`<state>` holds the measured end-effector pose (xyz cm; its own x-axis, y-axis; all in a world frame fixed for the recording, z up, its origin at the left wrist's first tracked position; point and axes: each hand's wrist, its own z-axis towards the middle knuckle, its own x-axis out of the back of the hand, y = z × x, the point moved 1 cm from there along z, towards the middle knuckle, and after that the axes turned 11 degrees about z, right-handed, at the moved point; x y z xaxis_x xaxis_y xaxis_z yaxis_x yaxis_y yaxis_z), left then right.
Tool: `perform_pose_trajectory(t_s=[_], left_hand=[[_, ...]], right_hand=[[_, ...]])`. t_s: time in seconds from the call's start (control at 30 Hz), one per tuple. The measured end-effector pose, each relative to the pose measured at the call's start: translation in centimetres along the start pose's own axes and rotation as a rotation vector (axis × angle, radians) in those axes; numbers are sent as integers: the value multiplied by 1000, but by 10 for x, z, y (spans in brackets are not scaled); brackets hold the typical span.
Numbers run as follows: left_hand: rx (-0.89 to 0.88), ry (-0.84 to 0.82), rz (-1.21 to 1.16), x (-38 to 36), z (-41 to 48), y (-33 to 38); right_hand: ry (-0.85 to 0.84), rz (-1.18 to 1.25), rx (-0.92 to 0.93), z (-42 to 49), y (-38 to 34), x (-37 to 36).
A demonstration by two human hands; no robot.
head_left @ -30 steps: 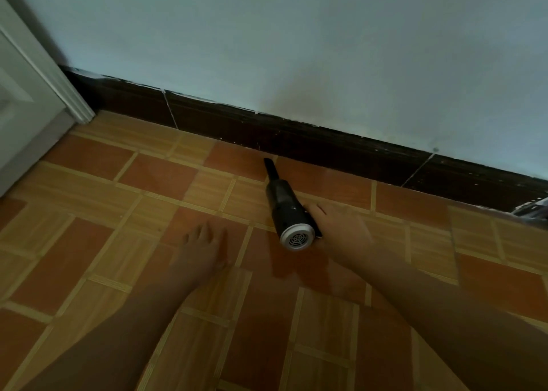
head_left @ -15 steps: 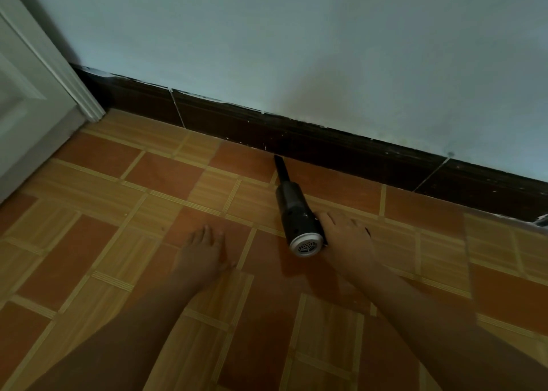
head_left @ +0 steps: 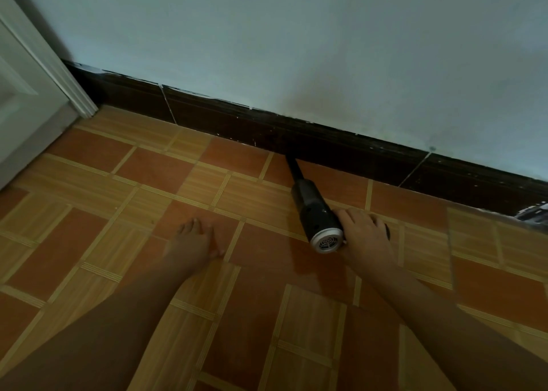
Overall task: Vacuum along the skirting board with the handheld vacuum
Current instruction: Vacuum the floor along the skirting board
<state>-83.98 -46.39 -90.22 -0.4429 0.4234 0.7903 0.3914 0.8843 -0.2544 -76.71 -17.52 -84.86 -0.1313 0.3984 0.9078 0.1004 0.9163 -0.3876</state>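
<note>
The vacuum [head_left: 315, 212] lies on the floor [head_left: 154, 201], its thin nozzle [head_left: 293, 166] pointing to the dark skirting board [head_left: 341, 144] and almost touching it. It looks like a small, stiff plastic tool, probably light enough for one hand; the round body is smooth, so a hold around the handle side seems best. The right hand [head_left: 366, 235] rests at the back end, fingers [head_left: 350, 214] curled on the handle. The left hand [head_left: 192, 244] lies flat and released on the floor, well apart.
</note>
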Motion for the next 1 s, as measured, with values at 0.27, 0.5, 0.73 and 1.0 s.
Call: perform_pose_trajectory(t_s=[0.27,0.5,0.73,1.0], left_hand=[[4,19,-2,-4,-2,-2],[-11,72,22,-8,-5,-5],[-44,159,44,-18,-4,-11],[-52,209,137,-17,-2,-15]], right_hand=[[9,67,12,5,-1,-3],[-6,62,34,28,-19,-17],[-24,69,93,50,-46,-30],[-35,88,149,75,-75,-44]])
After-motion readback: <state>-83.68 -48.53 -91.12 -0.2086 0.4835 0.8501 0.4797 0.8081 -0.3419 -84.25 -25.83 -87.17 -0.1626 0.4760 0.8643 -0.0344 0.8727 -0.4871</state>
